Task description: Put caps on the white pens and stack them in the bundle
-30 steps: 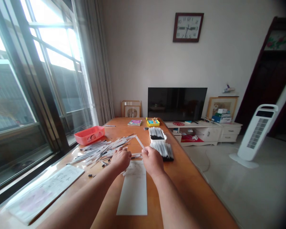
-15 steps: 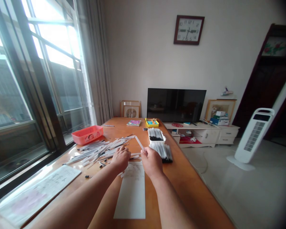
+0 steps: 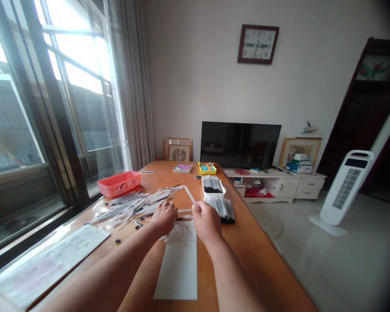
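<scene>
My right hand (image 3: 207, 221) is closed on a white pen (image 3: 191, 196) that sticks up and away to the left. My left hand (image 3: 164, 216) is curled beside it, fingers closed over something small I cannot make out, just above the top edge of a white paper strip (image 3: 178, 264). A loose heap of white pens (image 3: 136, 203) lies left of my hands on the wooden table (image 3: 256, 247). A row of stacked pens (image 3: 222, 207) lies right of my right hand, behind it a white tray of pens (image 3: 212, 184).
A pink tray (image 3: 118, 183) stands near the window side. A printed sheet (image 3: 48, 260) lies at the near left. A book (image 3: 182, 167) and yellow box (image 3: 207, 167) sit at the table's far end. A white tower fan (image 3: 342, 188) stands on the floor at right.
The view has tilted slightly; both hands keep almost the same pose, the pen still held by my right hand.
</scene>
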`<state>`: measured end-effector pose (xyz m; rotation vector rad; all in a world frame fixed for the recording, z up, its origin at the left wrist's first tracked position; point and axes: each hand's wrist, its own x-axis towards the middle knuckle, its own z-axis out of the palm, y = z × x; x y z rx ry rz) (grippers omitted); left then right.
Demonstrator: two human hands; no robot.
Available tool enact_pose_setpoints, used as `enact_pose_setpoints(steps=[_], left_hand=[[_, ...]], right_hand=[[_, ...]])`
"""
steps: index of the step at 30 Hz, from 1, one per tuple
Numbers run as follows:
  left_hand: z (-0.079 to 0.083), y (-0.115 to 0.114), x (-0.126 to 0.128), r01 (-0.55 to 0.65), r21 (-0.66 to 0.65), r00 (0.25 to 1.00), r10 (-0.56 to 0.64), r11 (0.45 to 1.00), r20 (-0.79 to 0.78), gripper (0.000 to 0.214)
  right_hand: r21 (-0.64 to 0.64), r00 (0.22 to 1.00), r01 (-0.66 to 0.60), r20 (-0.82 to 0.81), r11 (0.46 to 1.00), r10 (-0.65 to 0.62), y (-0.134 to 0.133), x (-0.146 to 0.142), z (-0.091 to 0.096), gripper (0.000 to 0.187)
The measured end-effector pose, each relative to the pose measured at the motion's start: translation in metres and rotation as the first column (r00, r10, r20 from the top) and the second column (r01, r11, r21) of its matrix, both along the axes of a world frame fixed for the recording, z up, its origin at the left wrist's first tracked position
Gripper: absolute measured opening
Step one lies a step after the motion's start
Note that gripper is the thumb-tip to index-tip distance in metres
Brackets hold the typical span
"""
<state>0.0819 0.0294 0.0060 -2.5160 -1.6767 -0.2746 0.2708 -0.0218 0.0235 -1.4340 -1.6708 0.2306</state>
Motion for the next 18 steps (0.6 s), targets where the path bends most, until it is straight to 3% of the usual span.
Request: enact_pose_setpoints(steps=[8, 18], left_hand=[[0.002, 0.001, -0.003, 0.018, -0.032, 1.0, -0.019, 0.999, -0.007, 0.018], [0.008, -0.002, -0.01, 0.126, 0.053, 0.987, -0.12, 0.991, -0.105, 0.016]], right_hand=[[0.004, 1.0, -0.01, -0.015, 1.0, 0.01, 0.001, 0.0, 0.0, 0.022], [-0.01, 1.0, -0.014, -0.007, 1.0, 0.014, 0.001, 0.001, -0.001, 0.022]])
